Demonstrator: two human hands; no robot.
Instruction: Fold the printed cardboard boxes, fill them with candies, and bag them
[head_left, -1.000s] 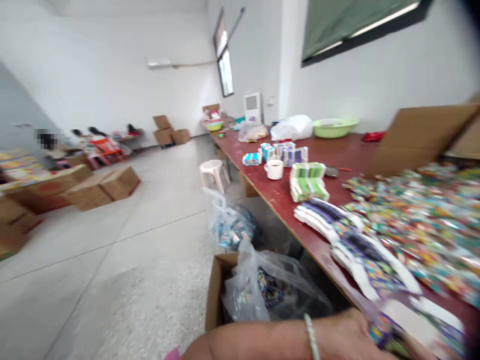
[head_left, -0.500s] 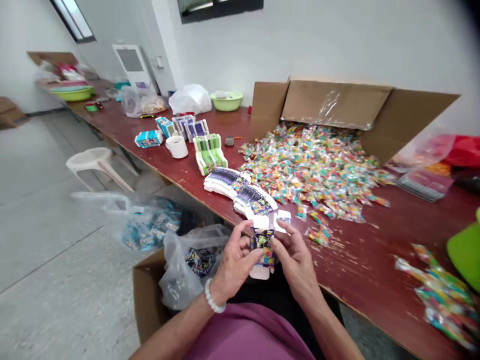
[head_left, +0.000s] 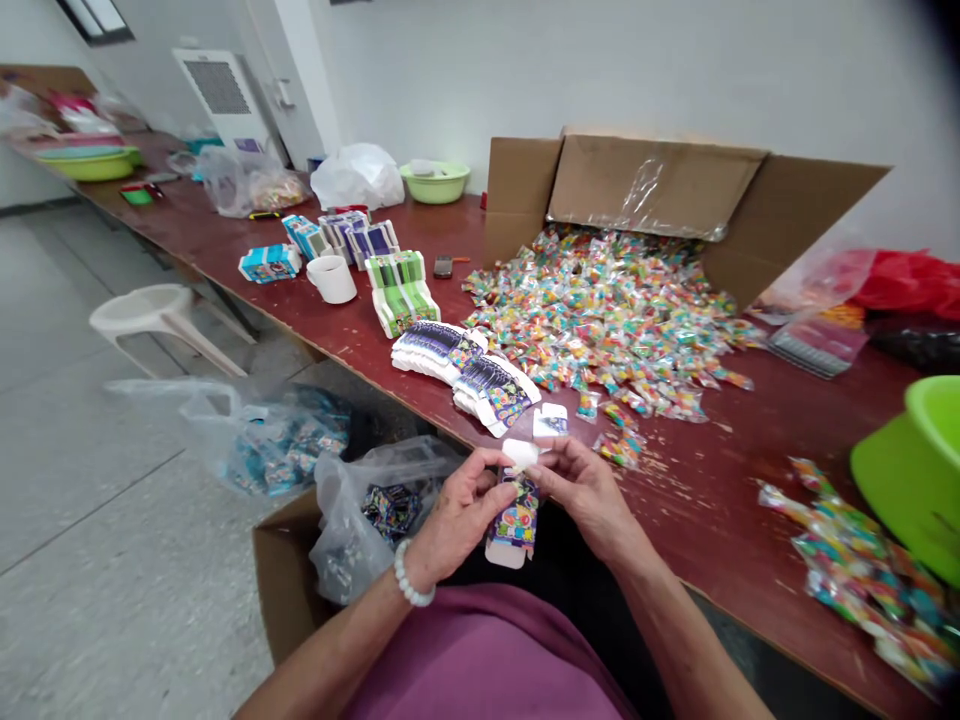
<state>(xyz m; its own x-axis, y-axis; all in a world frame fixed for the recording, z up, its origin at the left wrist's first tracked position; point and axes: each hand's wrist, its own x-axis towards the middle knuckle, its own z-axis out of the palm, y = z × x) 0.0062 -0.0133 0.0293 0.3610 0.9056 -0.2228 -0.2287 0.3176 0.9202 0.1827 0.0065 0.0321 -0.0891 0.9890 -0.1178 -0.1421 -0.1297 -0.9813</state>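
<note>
Between my hands, over the table's front edge, is a small purple printed candy box [head_left: 517,515] with white end flaps. My left hand [head_left: 469,505] grips its left side, thumb across the front. My right hand [head_left: 585,490] pinches at the white top flap on the right. The bottom flap hangs open. Just beyond lie fanned stacks of flat purple boxes [head_left: 495,390] and a separate small white box piece [head_left: 551,420]. A large heap of wrapped candies [head_left: 600,320] spills from an opened carton [head_left: 652,185].
A white mug [head_left: 331,279] and banded green box stacks [head_left: 401,290] stand on the red table [head_left: 705,490] to the left. Beside my lap, a carton holds a plastic bag [head_left: 337,540] with purple boxes. More candies [head_left: 870,590] and a green basin [head_left: 915,470] are at right.
My right hand has moved from the box's right side up to its top flap. The box now tilts slightly, and the camera view has shifted to the right.
</note>
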